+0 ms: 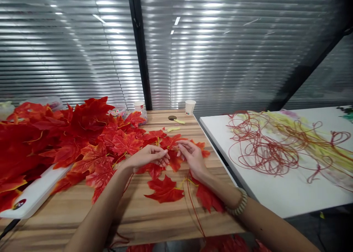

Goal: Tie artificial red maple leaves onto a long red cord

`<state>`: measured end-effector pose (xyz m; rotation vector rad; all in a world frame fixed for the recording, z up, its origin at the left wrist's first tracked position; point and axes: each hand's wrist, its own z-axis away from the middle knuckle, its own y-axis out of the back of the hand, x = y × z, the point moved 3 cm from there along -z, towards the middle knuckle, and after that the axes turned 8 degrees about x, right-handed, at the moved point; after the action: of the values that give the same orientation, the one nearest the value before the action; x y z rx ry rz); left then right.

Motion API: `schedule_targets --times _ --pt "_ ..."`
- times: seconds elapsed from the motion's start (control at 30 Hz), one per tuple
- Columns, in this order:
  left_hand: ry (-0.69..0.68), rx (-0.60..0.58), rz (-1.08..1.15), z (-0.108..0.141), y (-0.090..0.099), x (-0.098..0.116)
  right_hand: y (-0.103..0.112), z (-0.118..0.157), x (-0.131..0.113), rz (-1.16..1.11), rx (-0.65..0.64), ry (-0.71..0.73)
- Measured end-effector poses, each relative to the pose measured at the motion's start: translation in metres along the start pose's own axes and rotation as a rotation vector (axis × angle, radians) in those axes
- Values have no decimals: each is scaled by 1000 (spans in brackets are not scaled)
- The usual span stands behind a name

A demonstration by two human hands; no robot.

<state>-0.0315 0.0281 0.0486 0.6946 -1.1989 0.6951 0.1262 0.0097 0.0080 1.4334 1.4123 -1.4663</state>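
Note:
Over the wooden table, my left hand [149, 157] is closed, its fingers curled toward the thumb. A short gap away, my right hand [193, 159] pinches thumb and fingertips together. Whatever either hand holds is too small to make out. Just behind and between them lie red artificial maple leaves [175, 161]. Nearer to me, one red maple leaf [165, 190] with a yellow stem lies flat. Another leaf [207, 196] is partly covered by my right forearm. A thin red cord [193, 204] runs from the yellow stems down over the table's front edge.
A large heap of red leaves [82, 123] covers the left side, partly over a white power strip [41, 191]. Paper cups [190, 107] stand at the back. On a white table [220, 134] to the right lie tangled red cord [264, 153] and yellow strips [306, 134].

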Motion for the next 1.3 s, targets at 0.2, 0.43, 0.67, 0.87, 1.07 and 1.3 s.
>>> schedule_targets --times 0.2,0.43,0.67,0.87,1.07,1.3 --pt "10 -7 -31 0 0 -2 8 1 -12 353 79 393" --pt "-73 39 -112 -1 1 1 -9 20 -19 656 -284 813" --pt "-40 113 14 -7 6 -7 -6 17 -17 699 -276 879" --pt "-31 130 81 -13 2 -16 -11 23 -19 813 -345 1031" --pt "-227 436 -179 -19 9 -17 -11 20 -15 873 -347 965" --pt "-385 413 -773 -20 12 -20 -9 17 -10 870 -385 798"
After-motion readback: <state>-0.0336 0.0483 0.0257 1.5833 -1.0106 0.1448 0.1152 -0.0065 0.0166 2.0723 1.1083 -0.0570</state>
